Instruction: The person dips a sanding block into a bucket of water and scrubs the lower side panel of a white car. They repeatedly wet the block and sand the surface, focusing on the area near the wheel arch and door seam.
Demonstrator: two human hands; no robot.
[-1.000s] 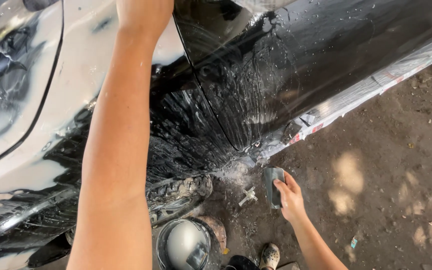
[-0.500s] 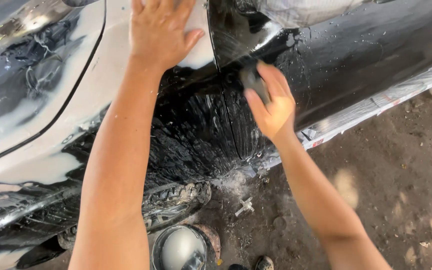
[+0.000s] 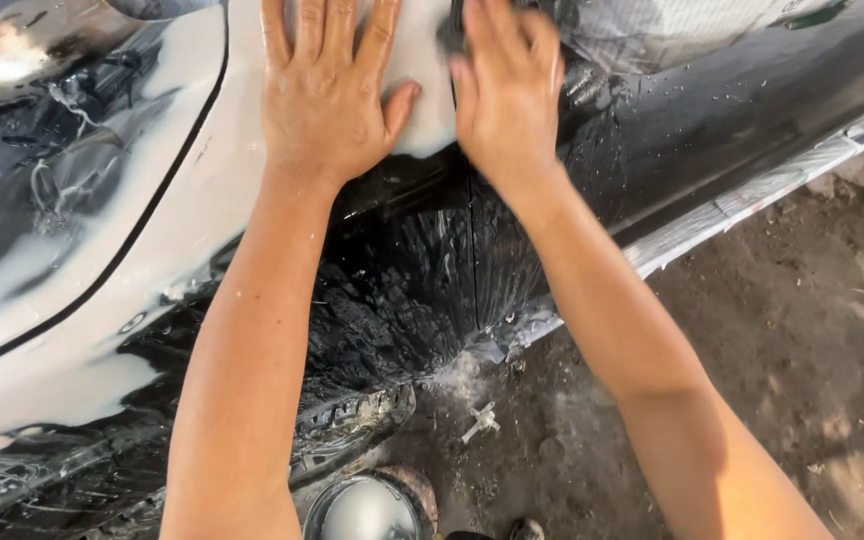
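Note:
My left hand lies flat, fingers spread, on the pale grey sanded patch of a wet car body panel. Right beside it my right hand presses a dark sanding block against the same patch; only the block's edge shows above my fingers. Milky water streaks run down the black panel below both hands.
A round bucket of cloudy water stands on the dirt ground near my feet. A masked sill strip runs along the car's lower edge at right. A tyre sits under the panel.
My right hand rose from the ground with the sanding block to the panel, ending beside my left hand. The view moved closer to the panel.

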